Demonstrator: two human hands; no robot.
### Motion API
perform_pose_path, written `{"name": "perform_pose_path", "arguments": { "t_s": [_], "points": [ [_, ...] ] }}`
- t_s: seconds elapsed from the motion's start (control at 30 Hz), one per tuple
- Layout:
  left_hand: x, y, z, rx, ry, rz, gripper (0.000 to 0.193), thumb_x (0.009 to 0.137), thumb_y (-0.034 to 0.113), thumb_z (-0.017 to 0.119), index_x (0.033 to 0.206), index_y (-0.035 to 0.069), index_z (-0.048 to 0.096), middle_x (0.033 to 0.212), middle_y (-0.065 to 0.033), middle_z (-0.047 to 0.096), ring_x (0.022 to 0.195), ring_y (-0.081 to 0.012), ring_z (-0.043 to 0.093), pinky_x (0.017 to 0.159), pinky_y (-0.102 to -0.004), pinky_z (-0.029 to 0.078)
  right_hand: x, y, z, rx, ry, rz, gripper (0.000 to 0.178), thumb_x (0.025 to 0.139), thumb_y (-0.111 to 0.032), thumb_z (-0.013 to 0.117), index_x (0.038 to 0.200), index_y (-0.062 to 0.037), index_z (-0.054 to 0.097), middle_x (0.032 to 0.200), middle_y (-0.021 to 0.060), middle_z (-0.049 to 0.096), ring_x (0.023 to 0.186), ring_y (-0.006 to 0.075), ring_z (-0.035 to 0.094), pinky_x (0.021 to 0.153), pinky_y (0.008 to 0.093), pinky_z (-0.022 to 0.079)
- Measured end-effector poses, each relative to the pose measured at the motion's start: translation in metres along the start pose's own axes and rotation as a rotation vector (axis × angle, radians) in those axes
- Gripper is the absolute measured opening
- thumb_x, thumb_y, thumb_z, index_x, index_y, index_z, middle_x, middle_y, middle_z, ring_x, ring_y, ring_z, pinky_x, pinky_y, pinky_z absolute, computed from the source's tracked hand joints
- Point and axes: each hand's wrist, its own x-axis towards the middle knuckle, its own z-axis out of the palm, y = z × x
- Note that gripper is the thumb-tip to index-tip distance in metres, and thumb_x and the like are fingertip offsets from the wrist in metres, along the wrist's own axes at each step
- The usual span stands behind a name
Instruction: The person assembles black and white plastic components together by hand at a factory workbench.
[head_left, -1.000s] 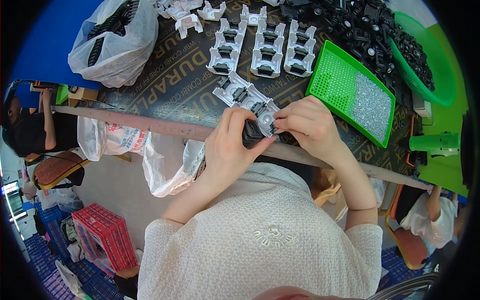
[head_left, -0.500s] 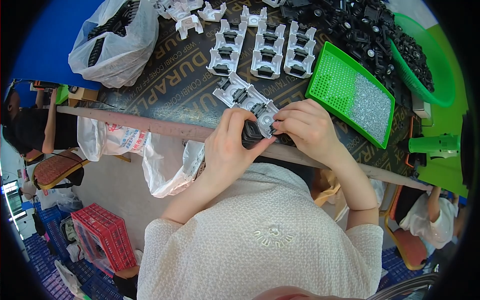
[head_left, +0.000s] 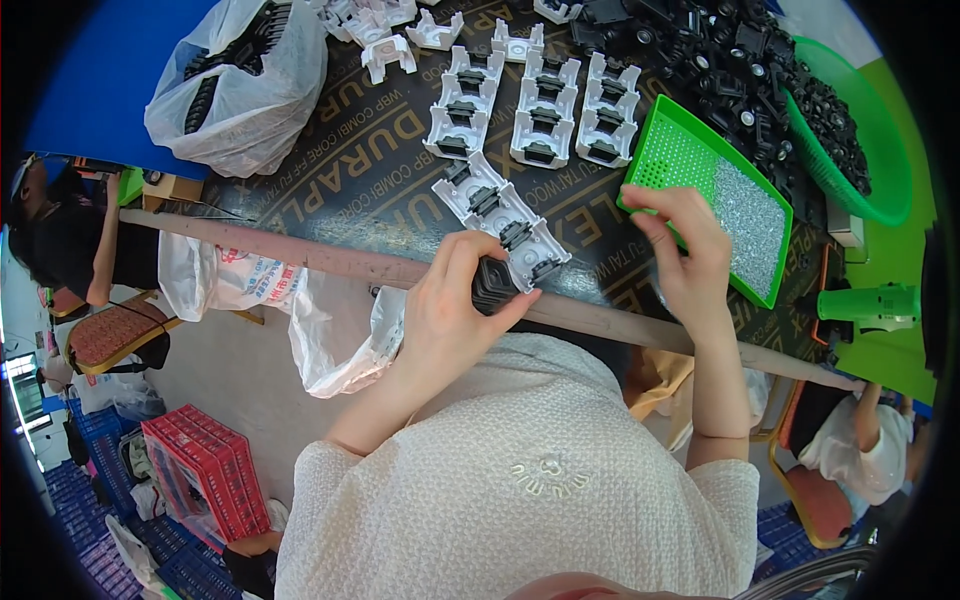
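My left hand (head_left: 450, 305) is closed around a stack of black plastic parts (head_left: 494, 286). Its thumb tip reaches the near end of a slanted row of white plastic housings (head_left: 500, 213) by the table's front edge. Black pieces with small rollers sit across that row. My right hand (head_left: 690, 250) hovers over the near-left side of a green perforated tray (head_left: 668, 150), its thumb and index finger apart with nothing visible between them. Small silvery metal pieces (head_left: 748, 225) lie heaped in the tray's right part. Behind the slanted row stand three similar white rows (head_left: 545, 108) fitted with black pieces.
Loose white housings (head_left: 385, 52) lie at the back. A translucent bag (head_left: 240, 110) of black parts stands back left. Black parts (head_left: 715, 75) are piled back right, beside a green basket (head_left: 850, 130). A green tool (head_left: 868, 304) lies far right. Other people sit at both sides.
My right hand has left the near end of the white row and moved right to the green tray, its fingers parting. My left hand stays on the black stack.
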Motion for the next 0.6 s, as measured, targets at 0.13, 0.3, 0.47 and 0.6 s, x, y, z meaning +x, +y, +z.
{"name": "perform_pose_path", "arguments": {
  "t_s": [0.13, 0.3, 0.47, 0.6],
  "points": [
    [0.002, -0.001, -0.004, 0.007, -0.023, -0.020, 0.051, 0.066, 0.012, 0.089, 0.104, 0.005, 0.055, 0.104, -0.0102, 0.062, 0.096, -0.0280, 0.065, 0.083, -0.0349, 0.052, 0.003, -0.017, 0.009, -0.077, -0.195, -0.208, 0.033, 0.072, -0.014, 0.077, 0.104, -0.0104, 0.071, 0.106, 0.0052, 0.067, 0.100, 0.0265, 0.061, 0.082, 0.0384, 0.051],
    [0.003, -0.002, -0.003, 0.039, 0.002, 0.045, 0.049, 0.069, 0.017, 0.087, 0.103, 0.007, 0.054, 0.102, -0.0080, 0.059, 0.088, -0.0299, 0.065, 0.067, -0.0383, 0.054, -0.003, -0.016, 0.038, -0.121, -0.230, -0.369, 0.016, 0.070, -0.012, 0.074, 0.085, -0.0077, 0.070, 0.098, 0.0022, 0.068, 0.101, 0.0234, 0.060, 0.080, 0.0363, 0.048],
    [0.003, -0.001, -0.003, 0.050, -0.012, 0.036, 0.049, 0.069, 0.017, 0.087, 0.103, 0.007, 0.054, 0.101, -0.0083, 0.059, 0.087, -0.0302, 0.065, 0.067, -0.0383, 0.054, 0.004, -0.018, 0.035, -0.018, -0.149, -0.374, 0.012, 0.070, -0.008, 0.071, 0.082, -0.0079, 0.069, 0.086, 0.0021, 0.067, 0.093, 0.0217, 0.062, 0.075, 0.0340, 0.046],
    [0.003, -0.002, -0.004, 0.056, -0.022, 0.026, 0.049, 0.069, 0.017, 0.087, 0.103, 0.007, 0.053, 0.101, -0.0086, 0.058, 0.087, -0.0304, 0.065, 0.067, -0.0387, 0.054, 0.007, -0.012, 0.038, 0.042, -0.196, -0.374, 0.011, 0.069, -0.006, 0.070, 0.080, -0.0081, 0.069, 0.082, 0.0017, 0.065, 0.086, 0.0202, 0.061, 0.070, 0.0329, 0.045]
  ]
}}
